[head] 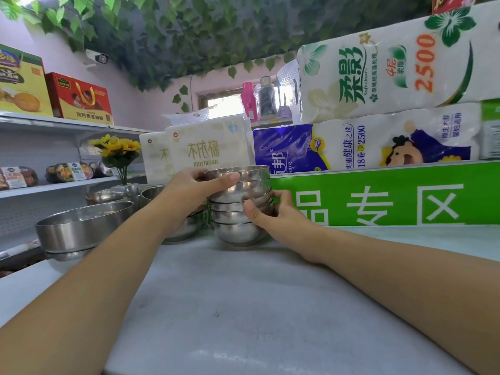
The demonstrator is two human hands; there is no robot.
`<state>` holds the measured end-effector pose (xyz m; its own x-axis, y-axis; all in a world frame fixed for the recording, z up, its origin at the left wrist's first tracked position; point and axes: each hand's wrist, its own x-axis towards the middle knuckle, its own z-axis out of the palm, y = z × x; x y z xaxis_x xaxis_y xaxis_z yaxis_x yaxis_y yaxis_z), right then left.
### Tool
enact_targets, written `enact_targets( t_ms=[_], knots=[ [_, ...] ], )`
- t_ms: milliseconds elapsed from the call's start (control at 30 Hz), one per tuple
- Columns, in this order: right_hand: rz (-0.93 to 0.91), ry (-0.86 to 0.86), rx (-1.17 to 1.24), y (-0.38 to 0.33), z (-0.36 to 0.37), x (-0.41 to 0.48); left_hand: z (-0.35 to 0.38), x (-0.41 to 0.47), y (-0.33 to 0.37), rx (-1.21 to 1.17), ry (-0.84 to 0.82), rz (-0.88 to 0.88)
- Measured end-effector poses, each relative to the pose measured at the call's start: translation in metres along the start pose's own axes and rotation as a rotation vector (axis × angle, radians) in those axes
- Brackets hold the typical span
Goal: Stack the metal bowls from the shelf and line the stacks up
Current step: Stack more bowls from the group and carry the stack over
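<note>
A stack of several small metal bowls stands on the grey shelf top, close to the green sign. My left hand grips the top bowl at its rim, thumb laid across the front. My right hand grips the middle of the stack from the right, thumb on the front. Left of the stack sit more metal bowls, partly hidden behind my left forearm. At the shelf's left edge rest wide metal basins, one inside another.
A green sign board runs along the back right, with tissue and toilet-paper packs above it. White tissue packs and yellow artificial flowers stand behind the bowls. Side shelves on the left hold boxed goods.
</note>
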<state>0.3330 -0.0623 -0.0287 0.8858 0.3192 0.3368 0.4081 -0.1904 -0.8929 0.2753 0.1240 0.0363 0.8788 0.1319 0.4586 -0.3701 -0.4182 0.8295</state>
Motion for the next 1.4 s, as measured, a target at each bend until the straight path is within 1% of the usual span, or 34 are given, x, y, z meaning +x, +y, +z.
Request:
enact_targets(
  t_ms=[100, 233, 333, 400, 500, 633, 867, 1167, 1400],
  knots=[
    [-0.012, -0.005, 0.004, -0.002, 0.000, -0.002, -0.001, 0.001, -0.001, -0.018, 0.025, -0.008],
    [-0.012, -0.017, 0.001, -0.004, -0.002, -0.004, -0.003, 0.003, -0.003, -0.005, 0.059, 0.043],
    [-0.012, -0.065, -0.101, -0.008, -0.003, -0.009, -0.003, 0.002, -0.002, 0.010, 0.050, 0.085],
    [-0.024, -0.056, -0.168, -0.009, -0.003, -0.011, -0.003, 0.001, -0.003, 0.019, 0.025, 0.114],
    [-0.050, -0.009, -0.150, -0.009, -0.003, -0.012, -0.003, 0.002, -0.007, 0.004, 0.013, 0.146],
    [-0.058, 0.021, -0.153, -0.010, -0.001, -0.015, -0.002, 0.004, -0.009, 0.018, 0.045, 0.157],
    [-0.069, 0.027, -0.187, -0.012, 0.000, -0.017, -0.001, 0.004, -0.010, 0.028, 0.118, 0.162],
    [-0.056, 0.003, -0.134, -0.009, -0.003, -0.015, 0.002, 0.004, -0.021, -0.048, 0.121, 0.121],
    [-0.053, 0.017, -0.100, -0.005, -0.005, -0.011, 0.011, -0.003, -0.016, 0.005, 0.174, 0.158]
  ],
)
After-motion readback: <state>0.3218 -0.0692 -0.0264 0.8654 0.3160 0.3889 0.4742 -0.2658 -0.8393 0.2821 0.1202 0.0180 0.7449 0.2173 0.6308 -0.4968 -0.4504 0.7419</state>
